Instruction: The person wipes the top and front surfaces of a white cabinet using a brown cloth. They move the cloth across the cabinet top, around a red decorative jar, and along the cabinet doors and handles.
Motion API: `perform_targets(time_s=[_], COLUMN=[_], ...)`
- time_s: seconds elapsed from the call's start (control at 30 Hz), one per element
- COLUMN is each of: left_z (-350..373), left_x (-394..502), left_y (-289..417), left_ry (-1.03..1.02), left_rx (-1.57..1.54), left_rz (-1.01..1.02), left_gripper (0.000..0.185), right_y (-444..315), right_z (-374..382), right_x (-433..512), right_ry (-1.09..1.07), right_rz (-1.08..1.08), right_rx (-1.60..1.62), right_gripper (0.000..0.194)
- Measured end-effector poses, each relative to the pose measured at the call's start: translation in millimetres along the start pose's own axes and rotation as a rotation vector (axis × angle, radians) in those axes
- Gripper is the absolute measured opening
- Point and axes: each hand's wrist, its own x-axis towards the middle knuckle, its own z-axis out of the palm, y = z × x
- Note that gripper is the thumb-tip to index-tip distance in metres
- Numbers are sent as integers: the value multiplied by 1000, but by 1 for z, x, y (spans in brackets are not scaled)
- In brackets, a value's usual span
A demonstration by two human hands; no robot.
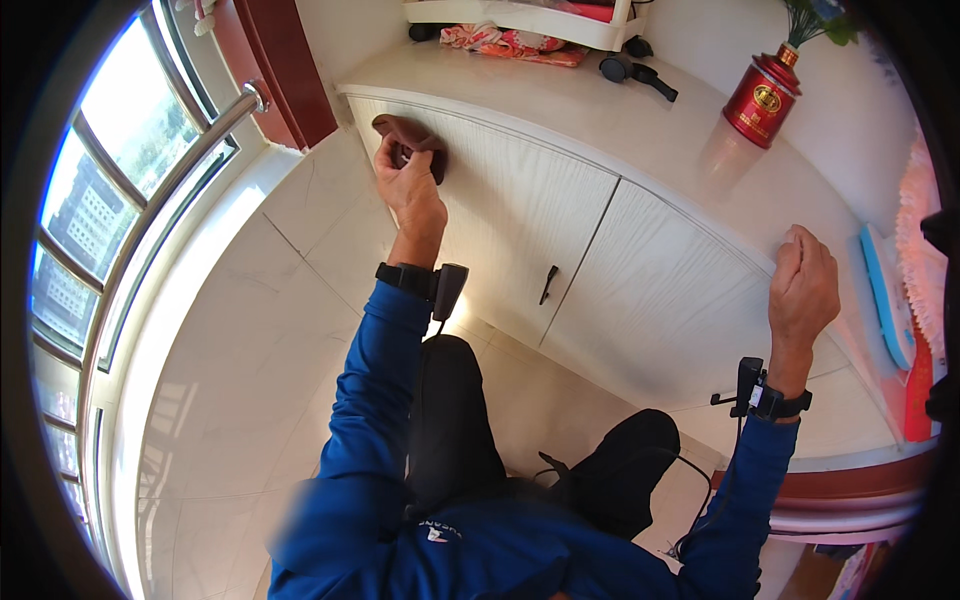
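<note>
My left hand grips a brown cloth against the upper left corner of a white wood-grain cabinet door, just below the edge of the top. Some of the cloth hangs beside my fingers. My right hand, fingers curled in, is at the front edge of the cabinet top on the right; nothing shows in it, though its palm side is hidden. A black door handle is on the left door, near the gap between the two doors.
A red bottle with artificial flowers stands on the top. Behind are a white wheeled rack and patterned fabric. A blue-and-white object lies far right. A window with a metal rail is at left. Cables hang from both wrist devices.
</note>
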Motion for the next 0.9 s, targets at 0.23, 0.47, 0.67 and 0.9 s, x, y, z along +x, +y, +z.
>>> perform_targets(time_s=[0.23, 0.47, 0.67, 0.9], left_z=[56, 34, -47, -111], left_x=[-162, -158, -131, -178], left_y=[-4, -33, -81, -152], left_ry=[-410, -472, -302, -56], left_rx=[515, 668, 644, 329], left_rz=[428, 854, 408, -161], left_gripper=[47, 45, 51, 36], right_y=[-1, 3, 9, 14], right_z=[0, 3, 4, 3], right_x=[0, -1, -4, -6], right_ry=[-6, -12, -13, -55], right_rz=[-6, -16, -8, 25], right_rx=[17, -23, -38, -66], right_gripper=[16, 20, 27, 34])
